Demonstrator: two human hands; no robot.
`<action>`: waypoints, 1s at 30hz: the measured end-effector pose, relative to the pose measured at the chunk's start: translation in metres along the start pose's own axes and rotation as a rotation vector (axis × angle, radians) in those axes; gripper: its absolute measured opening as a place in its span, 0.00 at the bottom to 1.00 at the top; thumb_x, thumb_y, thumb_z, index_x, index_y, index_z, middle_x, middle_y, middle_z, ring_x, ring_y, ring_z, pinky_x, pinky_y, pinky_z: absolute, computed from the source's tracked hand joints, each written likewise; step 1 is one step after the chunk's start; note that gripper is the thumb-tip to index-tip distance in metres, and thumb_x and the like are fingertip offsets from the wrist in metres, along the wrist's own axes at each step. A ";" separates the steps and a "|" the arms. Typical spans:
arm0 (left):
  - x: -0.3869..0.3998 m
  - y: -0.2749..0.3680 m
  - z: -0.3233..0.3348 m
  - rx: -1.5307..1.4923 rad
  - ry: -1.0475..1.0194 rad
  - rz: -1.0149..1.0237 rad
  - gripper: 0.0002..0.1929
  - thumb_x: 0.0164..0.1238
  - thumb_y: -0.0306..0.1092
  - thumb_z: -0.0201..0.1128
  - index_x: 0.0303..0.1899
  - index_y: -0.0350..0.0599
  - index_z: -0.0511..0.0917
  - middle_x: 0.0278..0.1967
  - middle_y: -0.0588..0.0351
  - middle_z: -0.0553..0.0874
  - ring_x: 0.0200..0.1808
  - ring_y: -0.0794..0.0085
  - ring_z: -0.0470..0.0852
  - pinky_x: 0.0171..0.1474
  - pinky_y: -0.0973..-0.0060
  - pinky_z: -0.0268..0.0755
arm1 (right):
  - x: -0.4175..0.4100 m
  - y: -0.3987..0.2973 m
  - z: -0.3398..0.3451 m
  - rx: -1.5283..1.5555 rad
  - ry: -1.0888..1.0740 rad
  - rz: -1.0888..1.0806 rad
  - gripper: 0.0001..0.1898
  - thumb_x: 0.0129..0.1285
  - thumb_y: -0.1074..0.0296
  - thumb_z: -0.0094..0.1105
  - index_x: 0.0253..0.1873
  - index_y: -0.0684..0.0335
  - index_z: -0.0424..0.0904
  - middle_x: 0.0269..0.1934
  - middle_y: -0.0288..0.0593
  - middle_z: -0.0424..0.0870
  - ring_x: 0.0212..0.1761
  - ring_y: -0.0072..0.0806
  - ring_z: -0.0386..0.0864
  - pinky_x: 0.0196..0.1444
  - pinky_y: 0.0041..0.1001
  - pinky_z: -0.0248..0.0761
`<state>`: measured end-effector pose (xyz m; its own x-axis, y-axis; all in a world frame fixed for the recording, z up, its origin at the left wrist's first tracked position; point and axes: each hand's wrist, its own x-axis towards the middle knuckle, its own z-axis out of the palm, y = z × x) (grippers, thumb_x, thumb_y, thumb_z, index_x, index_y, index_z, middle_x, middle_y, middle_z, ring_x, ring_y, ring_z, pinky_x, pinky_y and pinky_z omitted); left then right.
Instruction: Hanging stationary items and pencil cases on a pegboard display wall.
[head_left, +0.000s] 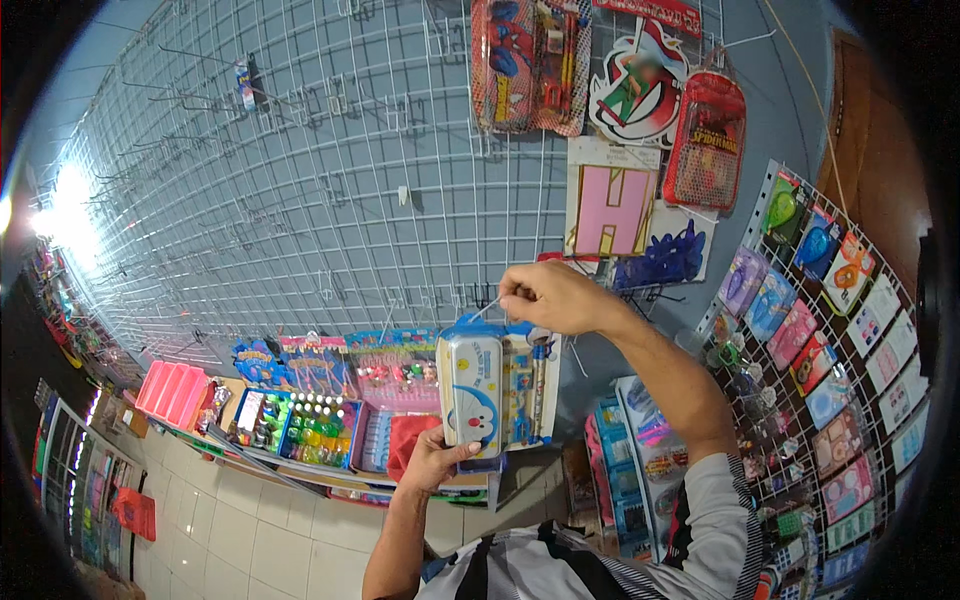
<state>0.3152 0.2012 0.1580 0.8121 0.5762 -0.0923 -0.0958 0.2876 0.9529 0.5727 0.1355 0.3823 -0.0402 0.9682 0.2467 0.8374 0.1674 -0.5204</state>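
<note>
My left hand (436, 459) grips the lower left edge of a packaged stationery set, thumb on its front. In that set are a white and blue cartoon pencil case (472, 397) and a card of small blue stationery (523, 390). A red cloth (409, 448) lies against the same hand; whether it is held too I cannot tell. At the top of the package, my right hand (551, 296) pinches the end of a thin metal display hook (486, 309). The hook meets the package's blue top edge, though the hanging hole is hidden.
A white wire grid (375, 187) with projecting hooks covers the wall ahead. Packaged goods such as a red pencil case (705, 142) hang at upper right. Below stands a shelf with small bottles (319, 431) and pink trays (172, 394). Another loaded grid (825, 360) rises at right.
</note>
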 end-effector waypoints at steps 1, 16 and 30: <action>0.000 -0.002 0.000 -0.014 0.031 0.003 0.14 0.59 0.31 0.74 0.45 0.40 0.83 0.32 0.59 0.86 0.24 0.78 0.81 0.21 0.79 0.73 | 0.002 0.000 -0.001 0.161 0.067 0.031 0.10 0.67 0.67 0.61 0.45 0.70 0.80 0.31 0.41 0.86 0.32 0.26 0.83 0.37 0.29 0.76; 0.006 -0.001 -0.010 -0.082 -0.016 0.122 0.16 0.60 0.25 0.73 0.49 0.37 0.83 0.43 0.56 0.89 0.44 0.75 0.85 0.48 0.76 0.77 | 0.015 0.004 -0.012 0.527 -0.065 -0.005 0.09 0.67 0.69 0.64 0.45 0.70 0.82 0.32 0.38 0.85 0.32 0.19 0.80 0.36 0.20 0.73; 0.020 -0.014 -0.010 -0.038 0.028 0.079 0.14 0.60 0.26 0.73 0.48 0.38 0.84 0.40 0.56 0.89 0.36 0.77 0.84 0.38 0.77 0.77 | 0.016 0.018 -0.008 0.438 -0.212 0.145 0.10 0.60 0.70 0.71 0.42 0.68 0.83 0.32 0.37 0.85 0.32 0.17 0.79 0.33 0.19 0.71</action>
<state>0.3272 0.2167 0.1400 0.7845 0.6196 -0.0257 -0.1814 0.2688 0.9460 0.5920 0.1529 0.3835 -0.0880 0.9961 -0.0012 0.5368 0.0464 -0.8424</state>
